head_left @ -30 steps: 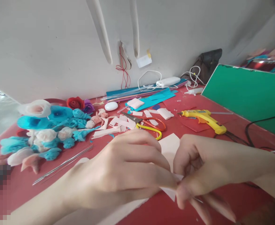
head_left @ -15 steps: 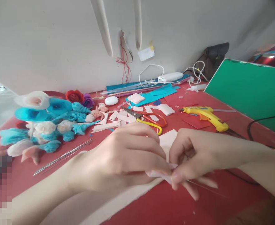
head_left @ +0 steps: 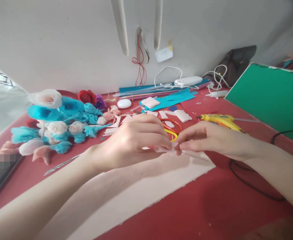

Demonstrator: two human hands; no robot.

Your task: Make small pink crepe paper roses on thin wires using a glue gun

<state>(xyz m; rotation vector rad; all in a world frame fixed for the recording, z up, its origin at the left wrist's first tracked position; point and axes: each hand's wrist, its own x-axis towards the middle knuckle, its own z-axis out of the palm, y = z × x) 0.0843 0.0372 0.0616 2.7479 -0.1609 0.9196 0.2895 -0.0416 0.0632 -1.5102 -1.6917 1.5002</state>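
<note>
Your left hand [head_left: 136,140] and right hand [head_left: 211,141] are pinching a small pale-pink paper piece [head_left: 164,148], mid-clock.
A thin grey wire [head_left: 196,156] is jutting toward four o'clock; your piece is looking unfinished, while finished-looking blue-and-white paper flowers [head_left: 57,127] are lying at nine.

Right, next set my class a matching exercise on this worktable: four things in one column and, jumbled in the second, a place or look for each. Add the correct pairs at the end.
Column one
1. Thin wire
2. Scissors
3. Glue gun
4. Red flower

Column two
A. Yellow, lying near the green board
B. Beside a purple flower
C. Slanting out below the right hand, over the pale sheet
D. Orange-red and yellow handles, partly hidden behind the left hand

Right pairs: 1-C, 2-D, 3-A, 4-B
</note>
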